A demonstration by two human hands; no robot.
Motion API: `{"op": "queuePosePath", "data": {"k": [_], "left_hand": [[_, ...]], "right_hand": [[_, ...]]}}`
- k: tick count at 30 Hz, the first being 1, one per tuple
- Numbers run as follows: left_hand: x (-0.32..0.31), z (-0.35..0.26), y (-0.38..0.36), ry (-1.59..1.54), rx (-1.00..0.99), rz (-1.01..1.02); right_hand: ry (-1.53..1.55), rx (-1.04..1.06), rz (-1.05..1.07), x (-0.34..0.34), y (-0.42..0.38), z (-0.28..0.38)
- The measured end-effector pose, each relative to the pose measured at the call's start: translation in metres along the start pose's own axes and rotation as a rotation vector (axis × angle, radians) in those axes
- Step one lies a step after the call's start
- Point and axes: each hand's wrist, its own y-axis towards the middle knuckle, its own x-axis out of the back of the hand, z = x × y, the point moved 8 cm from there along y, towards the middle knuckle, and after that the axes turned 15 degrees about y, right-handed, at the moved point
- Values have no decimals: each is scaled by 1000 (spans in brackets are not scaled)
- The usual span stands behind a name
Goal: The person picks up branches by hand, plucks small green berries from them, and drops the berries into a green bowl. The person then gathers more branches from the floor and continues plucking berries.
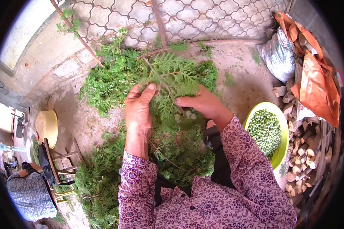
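A feathery green conifer branch (172, 72) with flat, scaly sprays is held up in front of my chest. My left hand (138, 107) is closed around its left side, thumb pointing up along the stem. On the other side, my right hand (204, 103) pinches into the foliage with thumb and fingers. Small pale-green cones (185, 115) hang below the right thumb. Beneath the hands, cut greenery (179, 152) lies in my lap and between my legs. To the right stands a yellow-green basin (282, 149) holding many small green cones (263, 131).
Heaps of cut branches lie ahead (111, 76) and at left (99, 183). A metal lattice (202, 19) leans on the wall. Stacked firewood (304, 156), a white sack (279, 55) and orange sheeting (313, 84) line the right. A person (30, 194) sits near a wooden chair (61, 164) and yellow tub (47, 129).
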Motion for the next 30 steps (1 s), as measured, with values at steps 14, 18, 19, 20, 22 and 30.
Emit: {"op": "queuePosePath", "data": {"k": [14,18,19,20,22,30], "left_hand": [[-26,41,-25,254,75,117],[-3,45,-22,86,261,-160],[3,49,-19,90,257,-162],[4,44,-16,51,206,-141],[5,37,-15,-31,208,-72],[6,29,-12,-93,157,-83]], "right_hand": [[-1092,763,-228,-18,-14,25],[-1239,823,-122,-47,-22,22],[-1220,818,-92,-53,-24,26],[-1216,823,-90,-51,-24,29],[-601,653,-17,-23,-18,35],[-252,321,-188,16,-19,22]]}}
